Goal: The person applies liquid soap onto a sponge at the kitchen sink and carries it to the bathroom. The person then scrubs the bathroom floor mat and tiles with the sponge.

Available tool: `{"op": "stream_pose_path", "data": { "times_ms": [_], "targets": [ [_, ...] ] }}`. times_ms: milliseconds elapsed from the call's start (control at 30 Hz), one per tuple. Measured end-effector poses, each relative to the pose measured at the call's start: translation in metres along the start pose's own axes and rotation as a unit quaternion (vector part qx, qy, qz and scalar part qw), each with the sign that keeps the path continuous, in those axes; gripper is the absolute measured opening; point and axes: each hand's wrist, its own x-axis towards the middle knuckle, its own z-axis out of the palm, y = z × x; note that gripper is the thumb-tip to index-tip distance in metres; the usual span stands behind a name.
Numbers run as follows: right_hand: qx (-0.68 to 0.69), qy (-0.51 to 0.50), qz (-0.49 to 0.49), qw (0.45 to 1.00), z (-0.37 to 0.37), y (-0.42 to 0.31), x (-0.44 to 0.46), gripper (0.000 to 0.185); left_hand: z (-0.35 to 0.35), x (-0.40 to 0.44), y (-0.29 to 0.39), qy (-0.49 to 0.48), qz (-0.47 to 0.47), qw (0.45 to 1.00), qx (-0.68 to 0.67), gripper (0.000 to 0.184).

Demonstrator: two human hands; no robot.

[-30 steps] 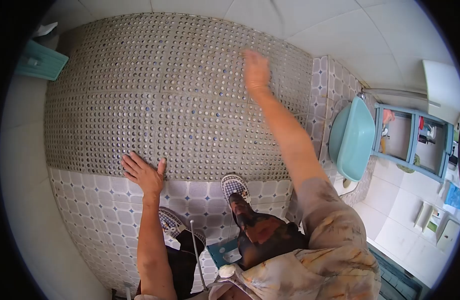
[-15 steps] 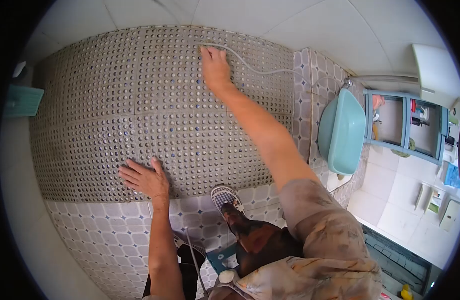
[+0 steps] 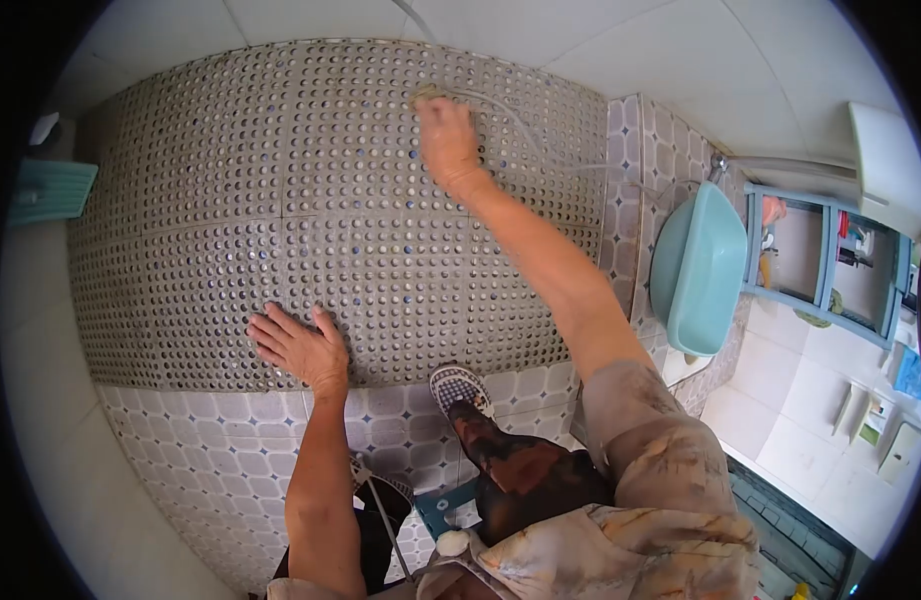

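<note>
My left hand (image 3: 305, 352) lies palm down with fingers spread on the near edge of a grey mat (image 3: 380, 235) full of round holes. My right hand (image 3: 447, 145) reaches to the far side of the mat, its fingers curled downward and slightly blurred. At its fingertips shows a small tan, rough-looking thing (image 3: 426, 93), too little of it visible to name. A thin pale hose (image 3: 520, 125) runs beside the right hand, blurred, over the mat toward the right wall.
A light-blue basin (image 3: 708, 270) leans on its side at the right, beside a blue-framed shelf (image 3: 830, 255) with items. A teal plastic rack (image 3: 58, 190) stands at the far left. My checkered shoe (image 3: 460, 388) touches patterned tiles (image 3: 250, 425) at the mat's near edge.
The view has shifted slightly, so most things sit a bit farther right. The hose has moved, and a length of it now shows against the back wall. My left hand stays flat on the mat.
</note>
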Motion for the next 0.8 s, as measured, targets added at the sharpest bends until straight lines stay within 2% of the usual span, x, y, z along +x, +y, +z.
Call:
{"op": "stream_pose_path", "data": {
  "times_ms": [100,167,300,400,467,533,600,700,800],
  "targets": [
    [0.018,0.031,-0.076,0.996,-0.010,0.026,-0.003,0.038,0.000,0.000,-0.002,-0.010,0.004,1.000,0.000,0.078],
    [-0.069,-0.011,-0.029,0.997,-0.020,0.063,0.003,0.044,0.003,0.000,-0.004,-0.009,0.005,1.000,0.004,0.077],
    [-0.196,0.073,0.131,0.969,-0.019,0.152,0.012,0.046,0.002,0.001,-0.001,-0.006,-0.004,1.000,0.000,0.075],
    [-0.178,0.071,0.263,0.945,0.012,0.149,0.029,0.044,-0.001,0.002,0.002,-0.012,-0.007,1.000,0.005,0.075],
    [-0.208,-0.097,0.219,0.948,0.023,0.097,0.052,0.046,0.001,0.002,0.000,-0.008,-0.005,1.000,0.003,0.075],
    [-0.108,-0.006,0.081,0.991,0.030,0.020,0.055,0.043,0.002,0.001,0.000,-0.004,-0.004,1.000,0.001,0.075],
    [-0.008,0.087,-0.054,0.995,0.031,-0.024,0.049,0.040,0.001,0.001,0.000,-0.004,-0.001,1.000,-0.004,0.075],
    [0.015,0.022,-0.052,0.998,0.008,0.002,0.045,0.046,0.004,0.001,-0.002,0.002,-0.001,1.000,-0.008,0.075],
    [-0.106,0.010,0.027,0.994,-0.004,0.075,0.050,0.048,0.001,0.001,-0.002,-0.012,-0.002,1.000,-0.007,0.074]
  ]
}}
